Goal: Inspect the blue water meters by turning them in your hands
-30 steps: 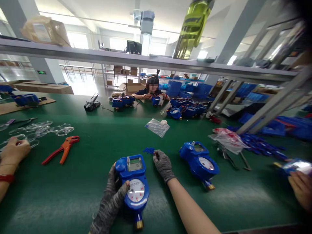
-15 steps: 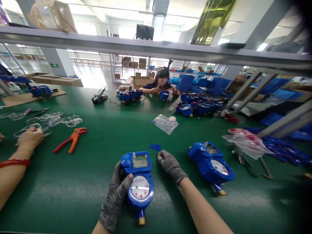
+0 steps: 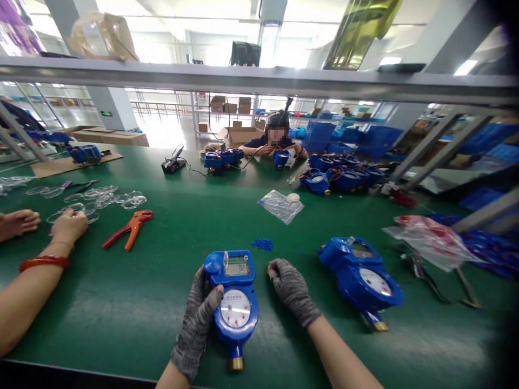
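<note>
Blue meter (image 3: 237, 289) sits clasped by left fingers (image 3: 213, 300); right fingers (image 3: 279, 271) curl inward, pinching or not, cannot tell.

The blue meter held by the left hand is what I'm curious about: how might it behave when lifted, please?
The blue meter seems rigid, showing no sag. Its brass-coloured end probably adds weight there. Being glossy, it may slip somewhat in the left hand.

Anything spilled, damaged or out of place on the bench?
No obvious damage. Slightly untidy: small blue parts lie loose directly on the green tabletop, just beyond the right hand, with no tray under them. Could pass for a spill, but they're bunched together, so probably put there deliberately.
</note>
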{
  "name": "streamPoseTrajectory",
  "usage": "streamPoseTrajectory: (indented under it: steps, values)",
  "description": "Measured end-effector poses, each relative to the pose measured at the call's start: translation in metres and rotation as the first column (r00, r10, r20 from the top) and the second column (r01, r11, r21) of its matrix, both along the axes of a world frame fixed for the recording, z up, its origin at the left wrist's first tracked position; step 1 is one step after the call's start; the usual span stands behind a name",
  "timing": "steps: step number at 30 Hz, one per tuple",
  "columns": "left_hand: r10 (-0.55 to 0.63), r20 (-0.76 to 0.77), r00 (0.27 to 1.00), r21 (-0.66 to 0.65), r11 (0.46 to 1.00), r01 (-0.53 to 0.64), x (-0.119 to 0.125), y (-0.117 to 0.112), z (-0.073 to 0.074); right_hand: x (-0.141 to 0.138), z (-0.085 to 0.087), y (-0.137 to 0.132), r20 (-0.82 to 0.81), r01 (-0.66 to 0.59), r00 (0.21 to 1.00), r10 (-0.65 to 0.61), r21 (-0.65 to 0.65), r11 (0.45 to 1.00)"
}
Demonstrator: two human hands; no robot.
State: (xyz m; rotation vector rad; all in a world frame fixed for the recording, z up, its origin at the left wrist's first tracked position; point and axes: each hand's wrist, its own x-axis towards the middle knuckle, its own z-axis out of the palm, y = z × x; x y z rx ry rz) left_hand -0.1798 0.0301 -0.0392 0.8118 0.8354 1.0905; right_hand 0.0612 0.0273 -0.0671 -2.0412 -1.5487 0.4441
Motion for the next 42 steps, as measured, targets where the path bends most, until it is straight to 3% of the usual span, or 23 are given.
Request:
streamPoseTrajectory:
  steps: [4, 8, 11, 14, 17, 22, 25, 28, 32, 35, 37, 38, 40, 42]
  values:
    - [-0.001, 0.026, 1.0, -0.008, 1.0, 0.001, 0.003, 0.0, 0.001, -0.02, 0.038, -0.022, -0.311, -0.093, 0.942, 0.125, 0.116, 0.989]
    - [-0.014, 0.077, 0.997, 0.009, 1.0, 0.013, 0.004, -0.001, 0.002, -0.05, 0.072, -0.037, -0.3, -0.179, 0.932, 0.203, 0.105, 0.978]
    - [0.0, 0.057, 0.998, -0.001, 1.0, 0.0, 0.003, -0.003, 0.003, -0.061, 0.081, -0.036, -0.249, -0.186, 0.949, 0.194, 0.056, 0.981]
    - [0.002, 0.054, 0.999, -0.001, 1.0, -0.002, 0.002, -0.003, 0.004, -0.062, 0.083, -0.034, -0.111, -0.198, 0.974, 0.2, 0.027, 0.98]
    - [0.025, 0.067, 0.997, 0.008, 1.0, -0.025, 0.002, -0.003, 0.002, -0.061, 0.087, -0.036, 0.125, -0.289, 0.953, 0.276, 0.091, 0.953]
    - [0.065, 0.026, 0.998, 0.016, 0.998, -0.065, 0.003, -0.003, -0.005, -0.064, 0.093, -0.046, 0.523, -0.525, 0.765, 0.375, 0.171, 0.833]
    - [0.082, 0.012, 0.997, 0.014, 0.997, -0.082, 0.004, -0.004, -0.006, -0.066, 0.088, -0.051, 0.623, -0.498, 0.718, 0.31, 0.149, 0.854]
    - [0.132, -0.018, 0.991, -0.01, 0.991, -0.133, 0.005, -0.007, -0.007, -0.065, 0.078, -0.059, 0.565, -0.44, 0.767, 0.304, 0.119, 0.89]
    - [0.19, -0.091, 0.978, -0.002, 0.982, -0.191, 0.007, -0.011, -0.004, -0.061, 0.071, -0.067, 0.37, -0.353, 0.881, 0.295, 0.096, 0.931]
    - [0.21, -0.122, 0.97, 0.005, 0.977, -0.211, 0.009, -0.011, -0.002, -0.045, 0.061, -0.055, 0.013, -0.343, 0.939, 0.344, 0.1, 0.934]
    - [0.201, -0.112, 0.973, -0.019, 0.979, -0.204, 0.009, -0.011, -0.002, -0.025, 0.043, -0.035, -0.209, -0.191, 0.952, 0.225, 0.168, 0.967]
    - [0.196, -0.108, 0.975, -0.017, 0.98, -0.199, 0.009, -0.01, -0.003, -0.014, 0.031, -0.022, -0.245, -0.029, 0.966, 0.082, 0.21, 0.977]
    - [0.191, -0.113, 0.975, 0.011, 0.982, -0.191, 0.008, -0.01, -0.004, 0.008, 0.008, 0.005, -0.193, 0.189, 0.969, -0.152, 0.192, 0.963]
    - [0.195, -0.131, 0.972, 0.045, 0.981, -0.191, 0.007, -0.01, -0.005, 0.022, -0.01, 0.03, -0.056, 0.252, 0.967, -0.247, 0.123, 0.96]
